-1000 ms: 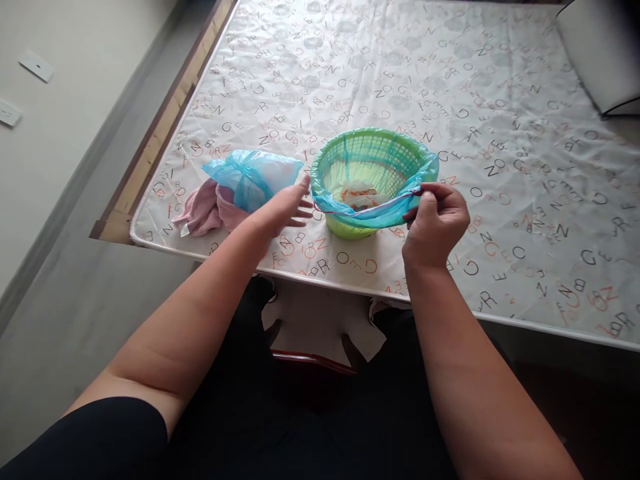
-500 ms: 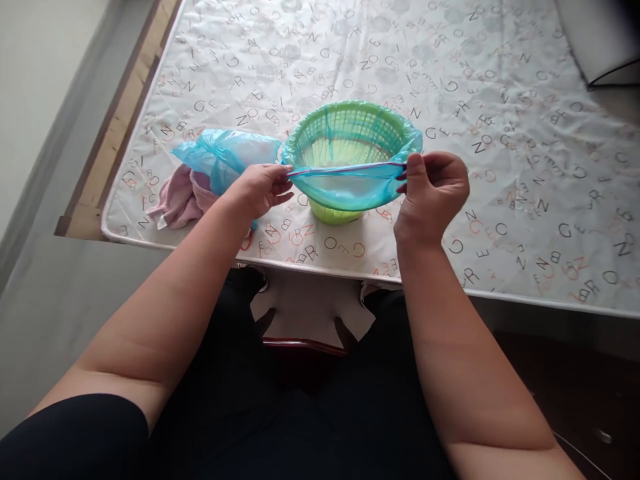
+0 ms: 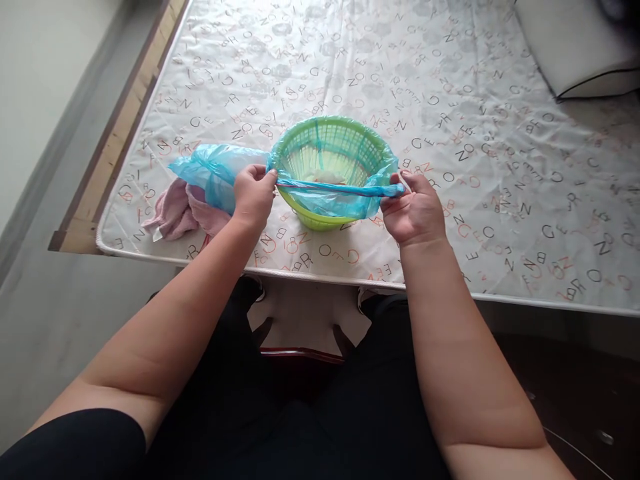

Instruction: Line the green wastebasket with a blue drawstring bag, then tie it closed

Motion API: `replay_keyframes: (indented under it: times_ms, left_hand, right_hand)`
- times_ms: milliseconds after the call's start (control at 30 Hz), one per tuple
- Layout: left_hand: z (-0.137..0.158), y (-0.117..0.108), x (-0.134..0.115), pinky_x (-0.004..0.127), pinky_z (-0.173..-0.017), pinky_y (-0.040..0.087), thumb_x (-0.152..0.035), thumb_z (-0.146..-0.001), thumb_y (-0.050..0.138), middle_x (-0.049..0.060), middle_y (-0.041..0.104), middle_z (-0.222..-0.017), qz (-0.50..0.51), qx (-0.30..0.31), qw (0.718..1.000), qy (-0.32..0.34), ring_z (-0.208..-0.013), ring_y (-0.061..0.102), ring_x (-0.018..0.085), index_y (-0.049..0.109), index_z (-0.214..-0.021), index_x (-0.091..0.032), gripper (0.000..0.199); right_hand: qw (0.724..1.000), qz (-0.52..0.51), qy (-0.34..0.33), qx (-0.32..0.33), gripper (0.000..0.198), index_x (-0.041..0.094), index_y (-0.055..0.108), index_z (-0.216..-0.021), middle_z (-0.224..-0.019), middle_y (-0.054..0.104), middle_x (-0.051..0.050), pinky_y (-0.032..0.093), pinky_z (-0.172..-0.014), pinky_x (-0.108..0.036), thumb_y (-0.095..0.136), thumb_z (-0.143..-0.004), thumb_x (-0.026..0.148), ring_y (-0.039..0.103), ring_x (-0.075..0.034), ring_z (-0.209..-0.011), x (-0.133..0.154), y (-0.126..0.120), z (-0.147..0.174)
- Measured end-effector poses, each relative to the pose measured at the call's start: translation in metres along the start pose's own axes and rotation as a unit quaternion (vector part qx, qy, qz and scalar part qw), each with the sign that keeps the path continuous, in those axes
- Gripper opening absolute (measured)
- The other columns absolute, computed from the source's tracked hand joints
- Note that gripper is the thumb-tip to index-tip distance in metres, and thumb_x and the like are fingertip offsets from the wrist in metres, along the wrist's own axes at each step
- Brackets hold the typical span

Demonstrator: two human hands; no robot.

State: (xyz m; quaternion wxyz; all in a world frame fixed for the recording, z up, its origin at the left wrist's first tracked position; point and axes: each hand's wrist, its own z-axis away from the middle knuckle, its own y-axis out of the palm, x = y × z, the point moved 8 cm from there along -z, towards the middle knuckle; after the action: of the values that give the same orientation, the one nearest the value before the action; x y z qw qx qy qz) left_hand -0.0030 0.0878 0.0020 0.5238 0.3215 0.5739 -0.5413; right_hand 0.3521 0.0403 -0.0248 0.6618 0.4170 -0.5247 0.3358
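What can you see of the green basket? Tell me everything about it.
The green basket is round and looks like plastic, its openwork wall narrowing towards the base. It stands upright near the front edge of the letter-printed surface. A translucent blue bag lines it and wraps over the far rim; the left hand and right hand hold the bag's near edge across the mouth. Something pale shows inside, too unclear to name.
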Motion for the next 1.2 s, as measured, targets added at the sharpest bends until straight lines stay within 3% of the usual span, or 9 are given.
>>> replay_keyframes:
  times_ms: [133,267,367,500,633,833,933,1067,1200]
  left_hand:
    - [0.006,-0.004,-0.017,0.031,-0.091,0.056,-0.015,-0.097,0.069,0.003,0.067,-0.091,-0.078,-0.017,0.992,0.097,-0.094,0.068,0.020,0.069,-0.104,-0.024,0.011]
    - [0.018,0.009,-0.033,0.033,-0.098,0.053,-0.012,-0.097,0.068,0.003,0.065,-0.089,-0.132,0.045,0.975,0.173,-0.100,0.067,0.023,0.076,-0.103,-0.026,0.017]
    - [0.029,0.022,-0.041,0.036,-0.104,0.051,-0.009,-0.096,0.066,0.005,0.069,-0.098,-0.174,0.088,0.953,0.231,-0.103,0.068,0.025,0.080,-0.102,-0.027,0.023]
    - [0.047,0.040,-0.045,0.043,-0.108,0.049,-0.005,-0.097,0.062,0.008,0.071,-0.102,-0.256,0.129,0.903,0.320,-0.108,0.067,0.029,0.085,-0.105,-0.028,0.033]
    - [0.058,0.051,-0.043,0.047,-0.110,0.048,-0.009,-0.100,0.061,0.010,0.071,-0.098,-0.313,0.141,0.862,0.373,-0.108,0.063,0.032,0.087,-0.110,-0.030,0.035]
    - [0.045,0.052,-0.034,0.050,-0.114,0.046,-0.015,-0.103,0.064,0.011,0.068,-0.099,-0.311,0.167,0.862,0.363,-0.107,0.060,0.032,0.089,-0.115,-0.032,0.032]
    - [0.042,0.055,-0.031,0.048,-0.111,0.048,-0.013,-0.100,0.070,0.011,0.066,-0.094,-0.297,0.195,0.862,0.362,-0.109,0.058,0.032,0.090,-0.099,-0.032,0.028]
    - [0.047,0.059,-0.030,0.046,-0.107,0.050,-0.013,-0.096,0.076,0.010,0.065,-0.091,-0.291,0.224,0.847,0.385,-0.110,0.057,0.031,0.087,-0.081,-0.031,0.025]
    - [0.045,0.056,-0.031,0.044,-0.107,0.051,-0.011,-0.099,0.070,0.007,0.068,-0.092,-0.289,0.200,0.851,0.391,-0.106,0.060,0.028,0.088,-0.088,-0.031,0.030]
  right_hand:
    - [0.999,0.016,-0.030,-0.002,0.030,0.027,0.058,-0.102,-0.086,0.056,0.002,0.045,-0.055,-0.027,0.071,-0.092,0.052,0.055,-0.013,-0.066,0.011,0.008,0.006]
    - [0.987,0.077,-0.136,-0.040,0.022,0.028,0.061,-0.106,-0.082,0.050,0.003,0.049,-0.061,-0.028,0.061,-0.101,0.049,0.057,-0.014,-0.069,0.027,0.017,0.016]
    - [0.976,0.123,-0.177,-0.032,0.018,0.029,0.063,-0.106,-0.078,0.045,0.003,0.048,-0.061,-0.028,0.059,-0.101,0.045,0.053,-0.014,-0.066,0.036,0.036,0.036]
    - [0.965,0.175,-0.174,0.084,0.013,0.029,0.068,-0.103,-0.070,0.043,0.003,0.045,-0.060,-0.031,0.061,-0.099,0.040,0.046,-0.015,-0.062,0.040,0.078,0.070]
    - [0.930,0.221,-0.189,0.223,0.011,0.028,0.072,-0.100,-0.069,0.050,0.003,0.045,-0.066,-0.034,0.062,-0.098,0.031,0.045,-0.015,-0.062,0.042,0.111,0.095]
    - [0.897,0.267,-0.175,0.306,0.011,0.027,0.073,-0.099,-0.074,0.061,0.003,0.046,-0.071,-0.033,0.063,-0.098,0.029,0.050,-0.015,-0.067,0.032,0.121,0.101]
    - [0.885,0.283,-0.161,0.332,0.011,0.025,0.074,-0.099,-0.076,0.065,0.002,0.046,-0.071,-0.033,0.065,-0.098,0.031,0.053,-0.015,-0.069,0.022,0.121,0.098]
    - [0.875,0.308,-0.201,0.315,0.012,0.025,0.076,-0.098,-0.080,0.071,0.000,0.052,-0.074,-0.033,0.064,-0.099,0.029,0.060,-0.016,-0.073,0.025,0.115,0.091]
    - [0.875,0.332,-0.298,0.189,0.020,0.026,0.076,-0.107,-0.100,0.079,-0.005,0.059,-0.084,-0.037,0.059,-0.100,0.024,0.070,-0.019,-0.088,0.051,0.098,0.088]
